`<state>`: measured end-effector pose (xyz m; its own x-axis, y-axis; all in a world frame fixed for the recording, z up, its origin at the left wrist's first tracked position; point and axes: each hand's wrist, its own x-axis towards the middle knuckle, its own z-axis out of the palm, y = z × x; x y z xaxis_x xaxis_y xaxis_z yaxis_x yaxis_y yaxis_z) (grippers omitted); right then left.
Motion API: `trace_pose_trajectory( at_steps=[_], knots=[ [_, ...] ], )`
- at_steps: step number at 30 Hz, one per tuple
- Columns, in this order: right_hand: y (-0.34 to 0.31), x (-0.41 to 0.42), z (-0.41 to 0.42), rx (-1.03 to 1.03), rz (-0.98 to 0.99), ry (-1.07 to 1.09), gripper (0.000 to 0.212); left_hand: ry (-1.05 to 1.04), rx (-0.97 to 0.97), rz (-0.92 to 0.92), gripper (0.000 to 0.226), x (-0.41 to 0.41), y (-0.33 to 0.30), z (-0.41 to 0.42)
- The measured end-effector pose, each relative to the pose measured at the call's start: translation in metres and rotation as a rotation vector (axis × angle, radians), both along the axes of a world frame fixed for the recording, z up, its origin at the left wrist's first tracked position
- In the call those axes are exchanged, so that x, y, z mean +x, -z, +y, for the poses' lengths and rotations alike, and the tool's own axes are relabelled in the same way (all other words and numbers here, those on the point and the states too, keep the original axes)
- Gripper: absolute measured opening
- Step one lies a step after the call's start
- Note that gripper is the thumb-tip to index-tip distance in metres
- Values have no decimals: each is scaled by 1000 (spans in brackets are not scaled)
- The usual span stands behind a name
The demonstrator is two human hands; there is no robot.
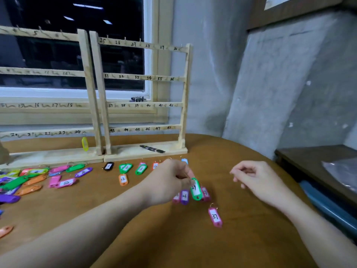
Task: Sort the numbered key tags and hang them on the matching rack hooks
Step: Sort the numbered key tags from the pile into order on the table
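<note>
Two wooden racks stand at the back of the table, the right rack (142,78) numbered 25 to 48, the left rack (44,72) with lower numbers. A yellow tag (85,144) hangs under hook 24. My left hand (170,178) pinches the top of a green tag marked 29 (195,189), which dangles just above a purple tag (184,196) and pink tags (205,193). A pink tag marked 37 (215,217) lies nearer me. My right hand (257,176) hovers to the right with fingers loosely curled, holding nothing that I can see.
Several coloured tags lie in a heap at the left (29,178). A row of tags (126,168) lies before the racks, with an orange tag 12 (123,179) below. A black marker (152,148) rests on the rack base. A side table (316,161) stands right.
</note>
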<state>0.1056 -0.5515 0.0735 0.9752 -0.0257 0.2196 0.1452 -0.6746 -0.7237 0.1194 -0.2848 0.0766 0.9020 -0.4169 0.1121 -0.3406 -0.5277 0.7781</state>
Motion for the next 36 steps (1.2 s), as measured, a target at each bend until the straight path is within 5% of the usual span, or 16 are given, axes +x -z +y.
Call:
trace_pose_trajectory(
  at_steps=[16,24,30,36],
  knots=[
    [27,-2,-92,97,66,87,16,86,194,35,8,82,25,-140],
    [36,0,-103,100,68,98,15,164,399,-136,13,83,36,-170],
    [33,0,-85,122,67,66,18,105,504,-276,9,83,20,-134],
    [18,14,-23,159,33,-33,17,-91,586,-325,7,70,-11,-5]
  ],
)
